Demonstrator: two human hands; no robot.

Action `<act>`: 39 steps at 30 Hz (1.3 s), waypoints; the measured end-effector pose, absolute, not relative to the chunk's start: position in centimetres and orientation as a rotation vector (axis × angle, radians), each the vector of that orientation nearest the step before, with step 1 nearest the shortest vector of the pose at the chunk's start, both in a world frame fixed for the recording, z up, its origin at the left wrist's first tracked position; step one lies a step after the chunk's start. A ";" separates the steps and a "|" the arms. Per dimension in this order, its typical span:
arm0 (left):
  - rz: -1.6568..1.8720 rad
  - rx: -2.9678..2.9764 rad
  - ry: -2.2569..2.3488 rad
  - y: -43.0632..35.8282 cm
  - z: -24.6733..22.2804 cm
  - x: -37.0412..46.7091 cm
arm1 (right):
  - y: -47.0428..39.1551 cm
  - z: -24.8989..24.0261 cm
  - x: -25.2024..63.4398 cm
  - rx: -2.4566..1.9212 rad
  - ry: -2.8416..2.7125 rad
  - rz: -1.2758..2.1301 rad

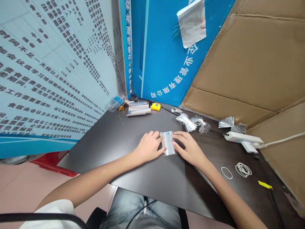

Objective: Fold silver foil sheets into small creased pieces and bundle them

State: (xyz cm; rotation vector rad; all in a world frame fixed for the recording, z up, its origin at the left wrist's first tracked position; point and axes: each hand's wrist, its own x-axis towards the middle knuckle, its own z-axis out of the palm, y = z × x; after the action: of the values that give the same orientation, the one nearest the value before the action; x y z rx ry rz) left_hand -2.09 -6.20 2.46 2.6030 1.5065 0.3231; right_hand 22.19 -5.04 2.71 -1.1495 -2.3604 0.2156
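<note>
A small rectangular stack of clear, shiny plastic sheets [168,143] lies on the dark table in front of me. My left hand [150,147] grips its left edge, thumb near the lower corner and fingers at the top. On the opposite edge, my right hand [188,147] has its thumb and fingers closed. Beyond the right hand are silver strip bundles, pinched at the middle and fanned at both ends: one bundle [186,122], a smaller bundle [202,125] and another bundle [233,125] farther right.
White rubber bands [243,170] and a yellow strip [265,185] lie at right, near a power strip [244,137] with cables. At the back are a yellow cutter [155,106], rolled plastic sheets [139,109] and a plastic bottle [116,103]. Upright panels [162,57] and cardboard [257,57] border the table.
</note>
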 end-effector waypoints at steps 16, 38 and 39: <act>0.259 2.526 1.483 -6.2 2.5 -1.8 | -2.6 1.2 20.1 -1.232 -2.619 0.433; 0.186 2.444 1.472 -5.5 3.2 -2.2 | -2.7 0.5 22.4 -1.150 -2.763 0.299; 0.191 2.444 1.468 -5.5 3.3 -2.3 | -2.7 0.6 22.4 -1.152 -2.765 0.294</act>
State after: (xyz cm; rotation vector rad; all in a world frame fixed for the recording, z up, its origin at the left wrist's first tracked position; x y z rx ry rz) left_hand -2.26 -5.49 3.29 2.4439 1.4676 0.1906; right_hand 22.42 -2.68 0.59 -1.1524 -2.7647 0.2936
